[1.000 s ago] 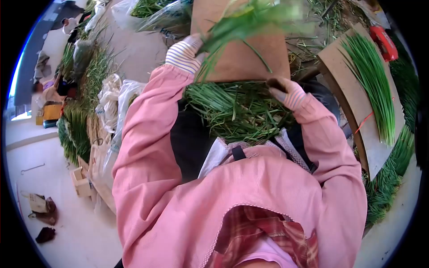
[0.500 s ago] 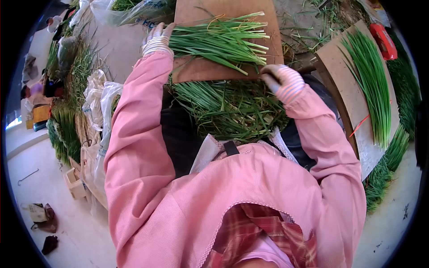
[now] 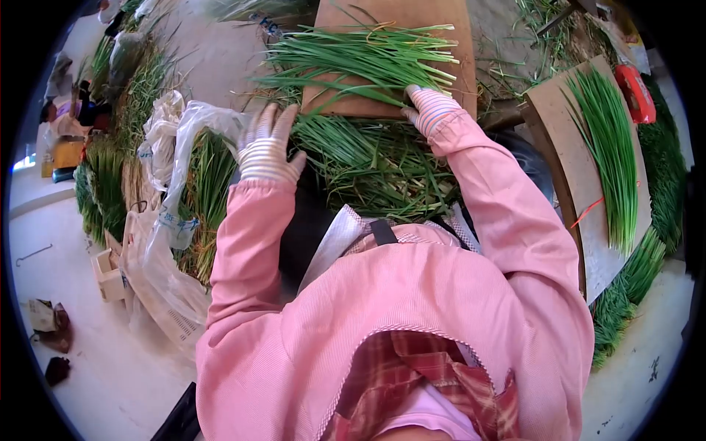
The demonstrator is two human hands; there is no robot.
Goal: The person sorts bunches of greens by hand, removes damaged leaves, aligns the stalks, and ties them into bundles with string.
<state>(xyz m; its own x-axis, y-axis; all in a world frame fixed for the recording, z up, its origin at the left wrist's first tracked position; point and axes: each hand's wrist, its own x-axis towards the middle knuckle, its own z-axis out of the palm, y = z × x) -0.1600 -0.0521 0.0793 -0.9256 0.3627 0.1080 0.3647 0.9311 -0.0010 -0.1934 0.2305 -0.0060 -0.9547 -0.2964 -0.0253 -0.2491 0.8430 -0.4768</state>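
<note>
A bunch of long green chives (image 3: pixel 368 62) with pale cut ends lies across a brown board (image 3: pixel 353 15) in front of me, an orange tie around it. My right hand (image 3: pixel 432 109), in a striped glove, is at the bunch's lower right corner, its fingers closed on some stems near their ends. My left hand (image 3: pixel 268 147), gloved alike, hovers left of the board's near corner. Its fingers are spread and hold nothing. Below the board, loose leaves and trimmings (image 3: pixel 390 165) fill the space over my lap.
To the right, a tilted board (image 3: pixel 551 117) carries another chive bunch (image 3: pixel 607 154) with a red tie, near a red object (image 3: pixel 635 95). More chives (image 3: pixel 625 294) lie beyond it. On the left are clear plastic bags (image 3: pixel 195 121), upright greens (image 3: pixel 206 191) and a pale crate (image 3: pixel 110 275).
My left hand has left the leafy end of the bunch and moved down toward me, opening. My right hand has moved up and left from the board's edge onto the stems.
</note>
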